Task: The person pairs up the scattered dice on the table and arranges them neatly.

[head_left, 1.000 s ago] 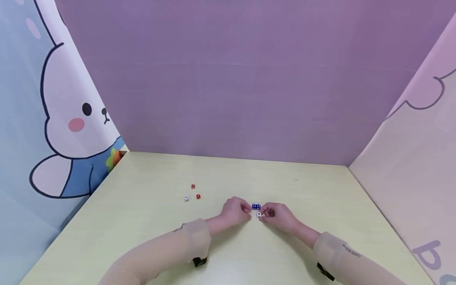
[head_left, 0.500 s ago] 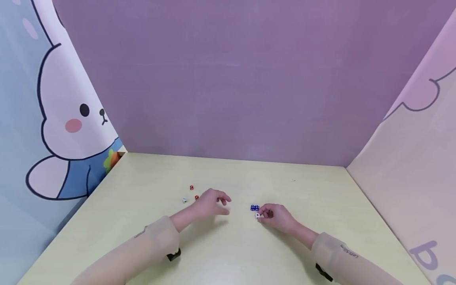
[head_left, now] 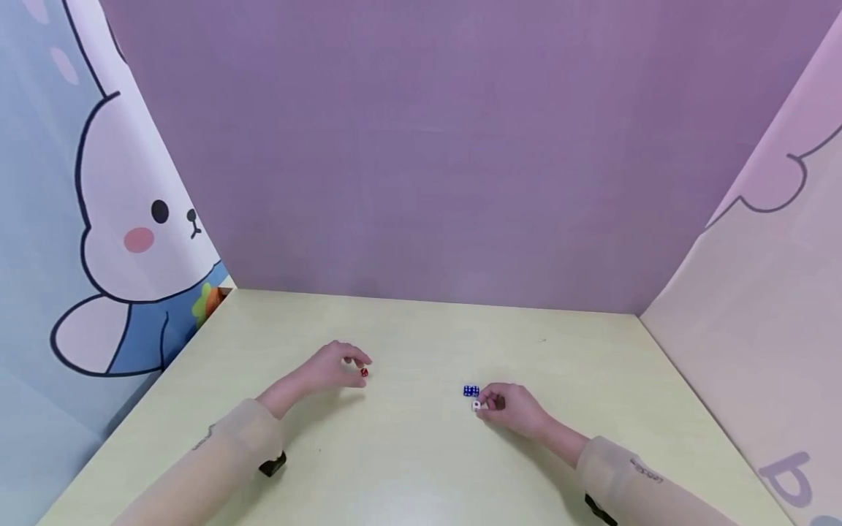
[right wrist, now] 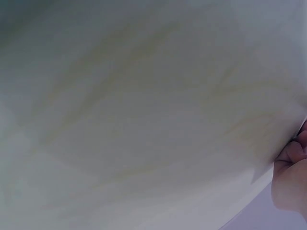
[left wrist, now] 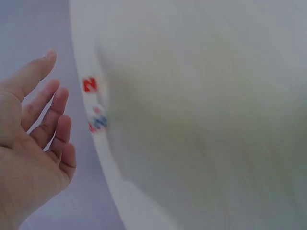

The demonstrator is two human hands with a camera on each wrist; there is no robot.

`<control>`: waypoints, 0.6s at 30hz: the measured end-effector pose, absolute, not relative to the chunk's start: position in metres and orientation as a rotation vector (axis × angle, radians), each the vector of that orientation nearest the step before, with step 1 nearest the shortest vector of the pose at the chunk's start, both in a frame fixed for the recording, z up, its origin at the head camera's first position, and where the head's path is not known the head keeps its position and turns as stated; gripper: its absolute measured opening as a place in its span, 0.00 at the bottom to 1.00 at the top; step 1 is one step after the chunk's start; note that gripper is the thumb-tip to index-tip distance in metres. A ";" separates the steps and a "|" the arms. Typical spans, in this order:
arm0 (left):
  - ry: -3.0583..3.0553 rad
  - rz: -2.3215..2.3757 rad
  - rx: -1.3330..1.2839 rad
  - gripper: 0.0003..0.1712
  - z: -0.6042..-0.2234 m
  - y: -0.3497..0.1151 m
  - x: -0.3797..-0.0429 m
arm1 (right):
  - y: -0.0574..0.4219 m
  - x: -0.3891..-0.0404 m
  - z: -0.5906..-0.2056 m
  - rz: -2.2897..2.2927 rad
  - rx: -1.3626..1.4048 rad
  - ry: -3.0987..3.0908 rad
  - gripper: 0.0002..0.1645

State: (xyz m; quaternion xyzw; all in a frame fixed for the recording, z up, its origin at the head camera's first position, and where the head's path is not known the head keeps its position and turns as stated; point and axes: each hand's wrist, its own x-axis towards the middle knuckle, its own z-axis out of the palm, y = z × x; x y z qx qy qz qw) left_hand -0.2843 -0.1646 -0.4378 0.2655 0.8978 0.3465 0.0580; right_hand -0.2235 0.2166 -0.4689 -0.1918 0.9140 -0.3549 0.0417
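In the head view my left hand (head_left: pixel 333 366) reaches over the left part of the table, thumb and fingers apart. A small red die (head_left: pixel 365 372) shows at its fingertips. The left wrist view also has a red die (left wrist: pixel 89 85) with a white mark, beyond the spread fingers, and a blurred white die (left wrist: pixel 100 121) with blue and red on it. My right hand (head_left: pixel 516 409) pinches a white die (head_left: pixel 476 406) between thumb and forefinger. Just behind that die, two blue dice (head_left: pixel 471 391) with white pips sit side by side. The right wrist view catches only some curled fingers (right wrist: pixel 291 152).
The pale wooden table (head_left: pixel 421 467) ends at a purple backdrop (head_left: pixel 421 161). A rabbit-printed cloth (head_left: pixel 131 219) hangs at the left and a pale printed cloth (head_left: pixel 776 307) at the right. A tiny speck (head_left: pixel 542 340) lies toward the back right.
My left hand has left the blue dice and moved left to the red die, its fingers opening out; it now covers the other loose dice. My right hand stays at the white die.
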 end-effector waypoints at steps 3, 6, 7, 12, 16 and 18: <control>2.781 1.069 0.701 0.20 -0.442 -0.179 -0.285 | 0.217 -0.224 -0.470 -1.072 -0.595 2.796 0.08; 2.819 1.063 0.628 0.19 -0.445 -0.191 -0.286 | 0.217 -0.224 -0.470 -1.068 -0.608 2.797 0.08; 2.822 1.054 0.614 0.18 -0.446 -0.194 -0.287 | 0.217 -0.224 -0.470 -1.065 -0.615 2.799 0.08; 2.802 1.029 0.619 0.16 -0.452 -0.207 -0.289 | 0.217 -0.223 -0.469 -1.058 -0.624 2.801 0.08; 2.763 1.029 0.611 0.13 -0.456 -0.209 -0.290 | 0.217 -0.224 -0.469 -1.070 -0.613 2.791 0.08; 2.756 1.017 0.607 0.12 -0.457 -0.209 -0.290 | 0.217 -0.224 -0.469 -1.068 -0.609 2.789 0.08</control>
